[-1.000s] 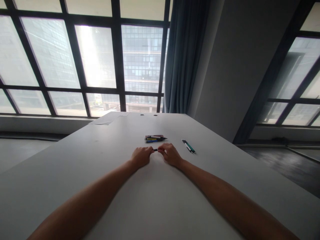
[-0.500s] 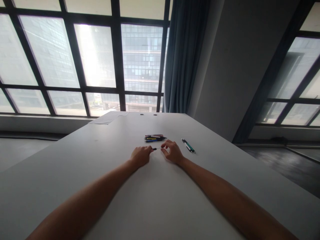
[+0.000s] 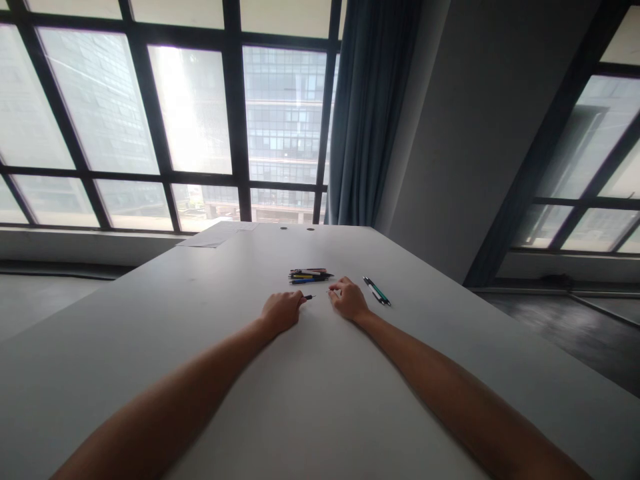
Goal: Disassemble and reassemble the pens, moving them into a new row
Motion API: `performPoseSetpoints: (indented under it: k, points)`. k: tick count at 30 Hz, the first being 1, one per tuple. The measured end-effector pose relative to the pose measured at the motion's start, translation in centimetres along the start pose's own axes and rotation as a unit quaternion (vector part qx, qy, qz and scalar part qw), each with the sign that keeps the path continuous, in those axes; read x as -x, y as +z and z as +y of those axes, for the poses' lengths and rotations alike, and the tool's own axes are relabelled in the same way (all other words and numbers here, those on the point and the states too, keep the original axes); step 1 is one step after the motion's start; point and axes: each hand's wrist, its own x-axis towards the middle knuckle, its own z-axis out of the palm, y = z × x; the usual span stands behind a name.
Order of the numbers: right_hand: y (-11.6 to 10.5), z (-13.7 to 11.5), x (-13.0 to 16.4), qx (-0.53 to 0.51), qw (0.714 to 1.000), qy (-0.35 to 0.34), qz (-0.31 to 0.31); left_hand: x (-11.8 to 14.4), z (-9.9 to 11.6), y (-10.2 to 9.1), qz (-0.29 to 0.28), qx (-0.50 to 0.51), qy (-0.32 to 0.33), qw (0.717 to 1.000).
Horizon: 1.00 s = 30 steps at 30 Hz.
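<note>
Out at twelve o'clock on the pale counter (image 3: 200, 373), both hands rest close together, a little short of a small heap of pens. At the left hand (image 3: 281, 311), the grip is closed around a dark pen body (image 3: 309, 297), whose tip pokes out toward three o'clock from between the fingertips. At the right hand (image 3: 349, 299), the grip is pinched narrow around something thin and pale; it is too small to name for sure, though it looks like a slim inner piece of a pen. The two hands are near but apart, with a short bare gap of counter between them. The heap of coloured pens (image 3: 310, 275) lies just past them at twelve o'clock, and a green and white pen pair (image 3: 377, 291) lies just beside the right hand at about two o'clock. By the look of it, a pen is being handled in two parts, and doing that well asks for small, steady moves: keep both wrists planted on the counter so the fingertips do the work, hold the dark body level with its open end facing three o'clock, and keep the thin piece in line with it instead of at an angle. A light pinch is safest, since a slim part may bend or flick away toward the heap.
</note>
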Motion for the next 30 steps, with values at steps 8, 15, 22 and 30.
performPoseSetpoints:
  k: [8,15,22,30]
  points:
    - [-0.8,-2.4,0.9,-0.08,0.989,-0.123,-0.018,0.2,0.0,0.1,0.041,0.028,0.017,0.999]
    - [-0.9,-3.8,1.3,-0.111,0.981,-0.153,-0.049,0.1,-0.5,0.5,0.071,0.041,0.077,0.994]
    - [-1.2,-4.0,1.3,-0.118,0.977,-0.165,-0.068,0.0,-0.6,0.7,0.087,0.049,0.089,0.991]
    - [-0.8,-3.7,1.2,-0.105,0.979,-0.16,-0.068,0.0,-0.7,0.9,0.096,0.042,0.09,0.99]
